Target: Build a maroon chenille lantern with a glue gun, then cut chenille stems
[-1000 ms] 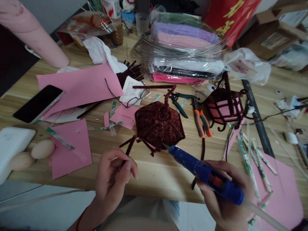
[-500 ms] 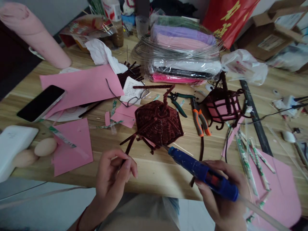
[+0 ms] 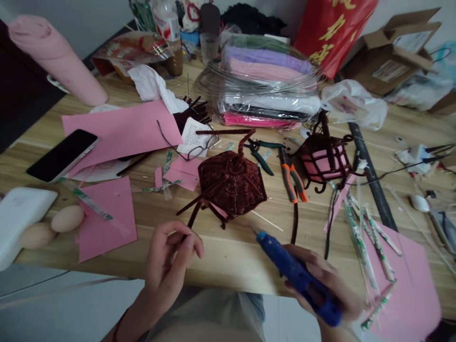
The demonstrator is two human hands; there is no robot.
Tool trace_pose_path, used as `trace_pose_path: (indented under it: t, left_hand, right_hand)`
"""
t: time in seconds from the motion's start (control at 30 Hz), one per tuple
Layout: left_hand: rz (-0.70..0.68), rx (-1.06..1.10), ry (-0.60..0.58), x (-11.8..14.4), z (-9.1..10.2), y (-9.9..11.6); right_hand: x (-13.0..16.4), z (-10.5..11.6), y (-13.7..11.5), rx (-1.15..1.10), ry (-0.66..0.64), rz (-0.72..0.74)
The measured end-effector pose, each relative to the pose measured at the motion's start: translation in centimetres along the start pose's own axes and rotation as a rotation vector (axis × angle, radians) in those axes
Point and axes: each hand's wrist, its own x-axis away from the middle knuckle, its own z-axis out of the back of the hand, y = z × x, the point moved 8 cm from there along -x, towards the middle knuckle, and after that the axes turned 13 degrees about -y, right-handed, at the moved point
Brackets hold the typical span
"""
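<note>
Head view: right hand point(image 3: 320, 285) grips blue glue gun point(image 3: 295, 275); left hand point(image 3: 171, 261) pinches brown pipe-cleaner leg point(image 3: 190, 221) of lantern roof point(image 3: 231, 183).

Phone point(image 3: 62, 155) on pink paper point(image 3: 121, 130), 2 eggs point(image 3: 67, 218) left edge, pliers point(image 3: 293, 179) mid-table, poss. wire coil point(image 3: 256, 78) at back.

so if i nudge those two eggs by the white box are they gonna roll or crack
Probably roll: the two eggs lie on their sides on the flat wooden table, rounded all over. The white box beside them would likely stop them on that side, and the pink paper at their other side looks too thin to. Shells tend to be fragile, so push gently near the table edge.
</note>
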Motion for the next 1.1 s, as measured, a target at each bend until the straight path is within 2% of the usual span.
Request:
trace_pose_path:
  t: [0.1,0.2,0.3,0.43,0.57,0.67,0.73,0.8,0.87,1.0,1.1]
  left_hand:
    - [-0.024,0.01,0.006,0.0,-0.1,0.2]
    - [-0.047,-0.003,-0.024,0.2,-0.5,0.4]
    - [-0.013,-0.019,-0.088,0.5,-1.3,0.1]
    - [-0.02,0.069,-0.151,0.4,-2.5,0.4]
    - [0.028,0.198,-0.193,0.0,-3.6,0.3]
    - [0.064,0.214,-0.199,0.2,-4.1,-0.5]
    - [0.076,0.207,-0.226,0.7,-4.7,-1.0]
    - [0.073,0.186,-0.266,1.1,-5.3,-1.3]
    - [0.067,0.152,-0.298,1.3,-5.8,-1.2]
    - [0.081,0.092,-0.352,1.1,-5.9,-0.6]
    - [0.154,0.029,-0.496,1.1,-6.2,-0.7]
  right_hand:
    - [0.7,0.3,2.6,0.228,-0.028,0.069]
    - [0.8,0.4,6.6,0.48,-0.007,-0.044]
    - [0.4,-0.6,9.9,0.603,-0.098,-0.175]
    - [-0.5,-1.6,10.9,0.66,-0.191,-0.218]
    - [-1.8,-0.7,8.6,0.637,-0.165,-0.217]
    - [-3.3,0.8,4.4,0.519,-0.014,-0.211]
    - [-4.6,0.5,0.7,0.251,0.006,-0.108]
    - [-6.2,-0.9,-2.5,-0.032,-0.083,-0.025]
    - [-7.8,-1.7,-5.1,-0.271,-0.109,0.037]
    - [-10.6,-2.3,-7.2,-0.546,-0.165,0.066]
    - [-11.9,-1.7,-7.2,-0.642,-0.111,0.021]
